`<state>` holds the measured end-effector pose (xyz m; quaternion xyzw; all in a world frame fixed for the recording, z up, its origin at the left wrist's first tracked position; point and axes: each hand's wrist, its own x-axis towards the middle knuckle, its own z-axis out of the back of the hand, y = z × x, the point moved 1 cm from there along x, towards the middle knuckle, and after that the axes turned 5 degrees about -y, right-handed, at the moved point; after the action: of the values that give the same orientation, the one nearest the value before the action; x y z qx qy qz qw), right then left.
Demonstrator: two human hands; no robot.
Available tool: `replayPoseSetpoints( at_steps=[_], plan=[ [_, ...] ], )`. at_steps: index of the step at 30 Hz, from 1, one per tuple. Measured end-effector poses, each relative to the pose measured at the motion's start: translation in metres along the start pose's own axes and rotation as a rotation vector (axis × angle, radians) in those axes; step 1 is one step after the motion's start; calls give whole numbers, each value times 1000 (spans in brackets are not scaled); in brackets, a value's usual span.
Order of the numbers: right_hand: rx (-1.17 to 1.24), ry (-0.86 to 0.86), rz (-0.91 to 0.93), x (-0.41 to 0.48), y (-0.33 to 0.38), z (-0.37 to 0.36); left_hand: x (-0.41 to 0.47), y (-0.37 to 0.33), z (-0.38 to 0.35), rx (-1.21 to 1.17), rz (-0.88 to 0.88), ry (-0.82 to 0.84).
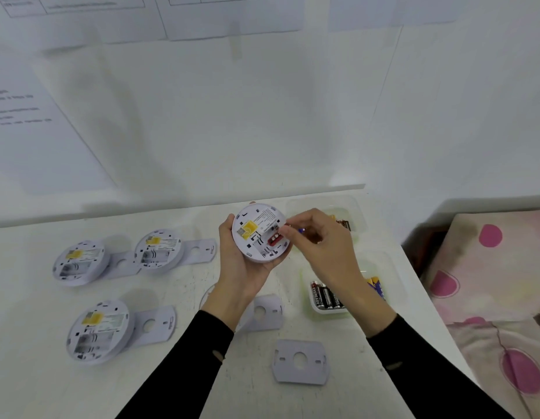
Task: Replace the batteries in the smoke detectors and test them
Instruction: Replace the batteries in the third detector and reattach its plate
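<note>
- The left hand (243,261) cradles a smoke detector (260,232) back-up above the bench (184,373), fingers wrapped round its rim, so the battery bay faces the person.
- The right hand (318,240) has its fingers pinched on a small item at that bay, probably a battery; too small to tell.
- Spare batteries (326,296) wait in a tray right of the detector, within easy reach.

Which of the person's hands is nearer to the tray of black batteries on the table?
The right. The right hand is raised just beyond the tray of black batteries, its forearm passing over the tray. The left hand holds the smoke detector further to the tray's left.
</note>
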<state>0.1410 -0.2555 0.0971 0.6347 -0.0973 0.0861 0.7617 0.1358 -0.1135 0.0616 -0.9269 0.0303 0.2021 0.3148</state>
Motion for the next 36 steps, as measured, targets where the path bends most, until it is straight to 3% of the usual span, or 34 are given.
replayPoseSetpoints(
  at_steps=[13,20,24,28,36],
  plan=[
    [-357,-36,353,-7,-29,-19,-1,-4,0,8,6,50],
    [-651,-41,629,-9,-30,-10,0,-4,-1,15,13,95],
    [-579,-19,606,-12,-38,-7,0,0,0,4,22,80],
    [-338,-15,440,-16,-43,-7,1,0,1,-42,38,73],
    [-432,-59,513,-19,-50,-10,2,3,0,-27,36,67]
  ],
)
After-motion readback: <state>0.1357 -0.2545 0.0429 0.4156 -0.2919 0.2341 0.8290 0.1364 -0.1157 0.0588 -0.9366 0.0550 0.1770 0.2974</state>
